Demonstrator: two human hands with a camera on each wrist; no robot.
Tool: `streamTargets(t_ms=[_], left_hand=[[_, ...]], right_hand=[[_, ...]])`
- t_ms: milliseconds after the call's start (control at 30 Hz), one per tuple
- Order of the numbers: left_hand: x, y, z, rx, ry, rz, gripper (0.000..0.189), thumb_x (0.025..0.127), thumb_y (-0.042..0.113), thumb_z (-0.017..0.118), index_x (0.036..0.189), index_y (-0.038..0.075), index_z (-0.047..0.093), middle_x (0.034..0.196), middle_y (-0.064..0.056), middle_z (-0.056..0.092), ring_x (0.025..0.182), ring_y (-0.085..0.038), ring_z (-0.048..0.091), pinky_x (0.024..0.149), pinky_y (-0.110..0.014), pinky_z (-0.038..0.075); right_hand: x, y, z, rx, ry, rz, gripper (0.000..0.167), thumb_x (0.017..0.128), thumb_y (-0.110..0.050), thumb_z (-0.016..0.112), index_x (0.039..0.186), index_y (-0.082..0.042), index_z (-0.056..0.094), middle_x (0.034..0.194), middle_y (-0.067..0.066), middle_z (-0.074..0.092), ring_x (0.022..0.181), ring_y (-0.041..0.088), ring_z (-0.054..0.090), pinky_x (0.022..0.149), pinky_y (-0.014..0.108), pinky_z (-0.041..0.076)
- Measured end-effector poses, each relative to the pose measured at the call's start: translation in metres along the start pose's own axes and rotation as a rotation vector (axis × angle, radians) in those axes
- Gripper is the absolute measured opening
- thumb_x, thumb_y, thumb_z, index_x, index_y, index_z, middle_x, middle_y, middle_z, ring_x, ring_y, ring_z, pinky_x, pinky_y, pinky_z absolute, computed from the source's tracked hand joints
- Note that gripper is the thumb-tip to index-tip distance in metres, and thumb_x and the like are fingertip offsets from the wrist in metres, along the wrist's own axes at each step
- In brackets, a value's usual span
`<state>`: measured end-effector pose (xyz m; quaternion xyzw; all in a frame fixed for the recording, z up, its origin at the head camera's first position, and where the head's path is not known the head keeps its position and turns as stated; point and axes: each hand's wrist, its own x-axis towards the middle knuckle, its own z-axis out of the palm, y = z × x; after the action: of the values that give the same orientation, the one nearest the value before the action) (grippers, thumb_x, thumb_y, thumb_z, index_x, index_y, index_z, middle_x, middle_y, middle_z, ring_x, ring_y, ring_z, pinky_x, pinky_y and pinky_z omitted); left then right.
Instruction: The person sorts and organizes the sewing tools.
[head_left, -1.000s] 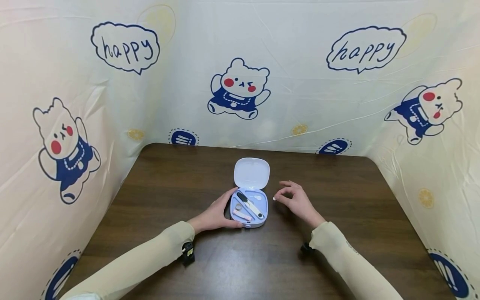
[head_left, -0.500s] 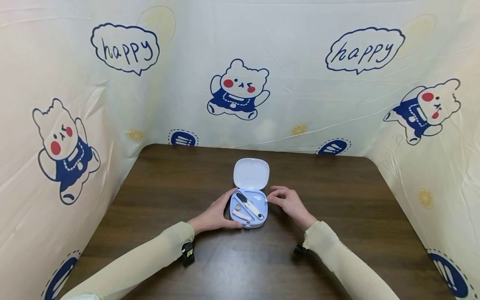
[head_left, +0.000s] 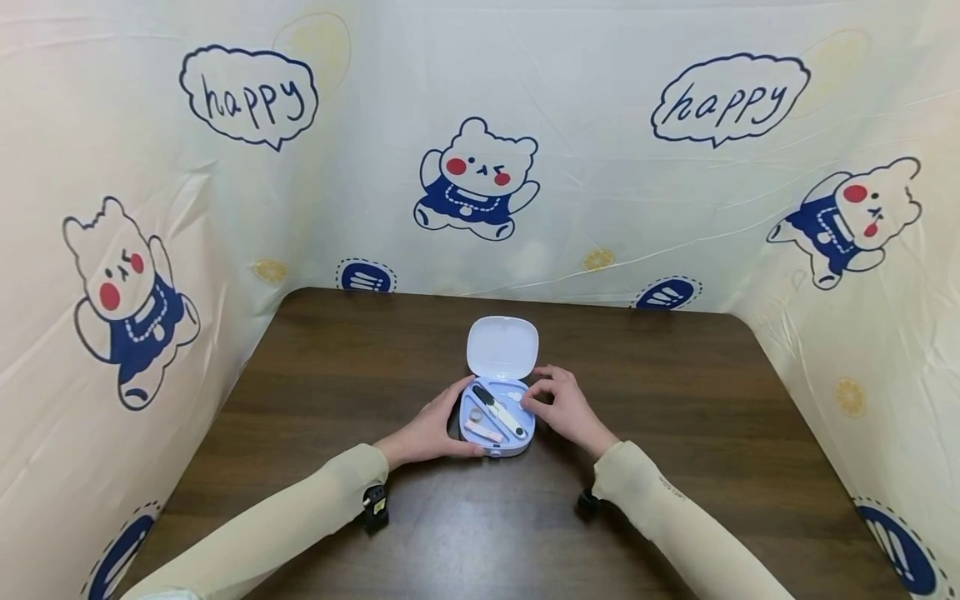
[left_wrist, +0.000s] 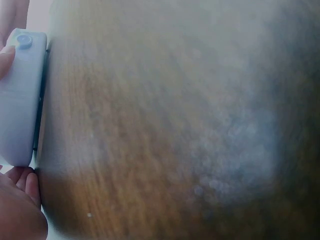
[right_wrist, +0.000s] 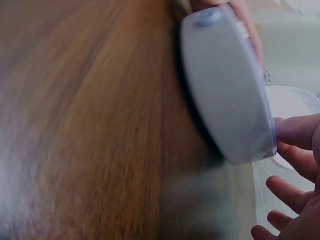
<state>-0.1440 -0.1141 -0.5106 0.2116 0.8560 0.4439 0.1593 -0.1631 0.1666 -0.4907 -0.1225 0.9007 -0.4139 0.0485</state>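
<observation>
A lavender plastic case [head_left: 510, 451] lies on the table with its lid [head_left: 502, 346] swung up behind. My left hand [head_left: 429, 427] grips the case's left side, thumb at the front and fingers at the back corner. Inside rest a slim white tool with a dark end [head_left: 500, 410], a small round piece [head_left: 476, 413] and a pink-and-white strip [head_left: 483, 431]. My right hand [head_left: 566, 408] pinches a tiny white piece, mostly hidden by the fingertips, over the right compartment, near small white pieces [head_left: 514, 396]. In the right wrist view its thumb [right_wrist: 295, 131] meets the case's edge.
The dark wooden table [head_left: 360, 350] extends around the case. Patterned cloth [head_left: 585, 167] hangs along its back and both sides. Black wrist cameras sit under the left cuff [head_left: 376, 508] and right cuff [head_left: 588, 504].
My right hand has moved left from beside the case, carrying the tiny white piece, until its fingertips are over the right compartment. My left hand and the case stay put.
</observation>
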Motion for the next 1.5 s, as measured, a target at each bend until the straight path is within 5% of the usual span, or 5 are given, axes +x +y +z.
streamTargets(t_ms=[533,767,1100,1300,1500], left_hand=[[0.002,-0.002,0.0,-0.007,-0.012,-0.004,0.119,0.077,0.05,0.091,0.167,0.022,0.018,0.169,-0.007,0.028,0.152,-0.028,0.031,0.121,-0.056,0.029],[0.001,0.0,-0.001,-0.007,-0.019,-0.006,0.119,0.078,0.049,0.091,0.167,0.022,0.018,0.168,-0.008,0.028,0.152,-0.028,0.031,0.121,-0.055,0.029],[0.0,-0.001,-0.001,-0.018,-0.008,0.002,0.118,0.078,0.048,0.091,0.167,0.022,0.018,0.169,-0.008,0.028,0.153,-0.031,0.029,0.12,-0.06,0.028],[0.0,0.0,-0.001,-0.017,-0.005,0.007,0.118,0.077,0.048,0.091,0.167,0.023,0.019,0.168,-0.009,0.028,0.152,-0.032,0.03,0.119,-0.06,0.029],[0.0,0.0,-0.001,-0.028,-0.008,0.009,0.118,0.078,0.048,0.091,0.167,0.022,0.019,0.169,-0.008,0.028,0.153,-0.031,0.03,0.12,-0.06,0.029]], right_hand=[[0.002,-0.002,0.0,-0.065,-0.021,-0.035,0.009,0.095,-0.019,0.077,0.087,-0.019,0.074,0.146,0.019,0.056,0.142,0.042,0.04,0.117,0.062,0.032],[0.002,0.0,-0.006,0.04,-0.011,-0.012,0.004,0.095,-0.017,0.077,0.091,-0.016,0.075,0.138,0.014,0.062,0.121,0.034,0.059,0.104,0.053,0.048],[0.006,0.004,-0.029,0.157,0.076,-0.013,0.017,0.101,-0.025,0.07,0.103,-0.009,0.075,0.114,0.009,0.073,0.104,0.026,0.065,0.09,0.041,0.053],[0.016,0.004,-0.04,0.269,0.129,0.047,0.027,0.105,-0.029,0.064,0.111,-0.004,0.073,0.108,0.018,0.072,0.099,0.041,0.063,0.079,0.035,0.052],[0.026,-0.006,-0.045,0.323,0.153,0.103,0.035,0.107,-0.034,0.061,0.115,-0.003,0.072,0.112,0.019,0.072,0.108,0.047,0.063,0.086,0.048,0.054]])
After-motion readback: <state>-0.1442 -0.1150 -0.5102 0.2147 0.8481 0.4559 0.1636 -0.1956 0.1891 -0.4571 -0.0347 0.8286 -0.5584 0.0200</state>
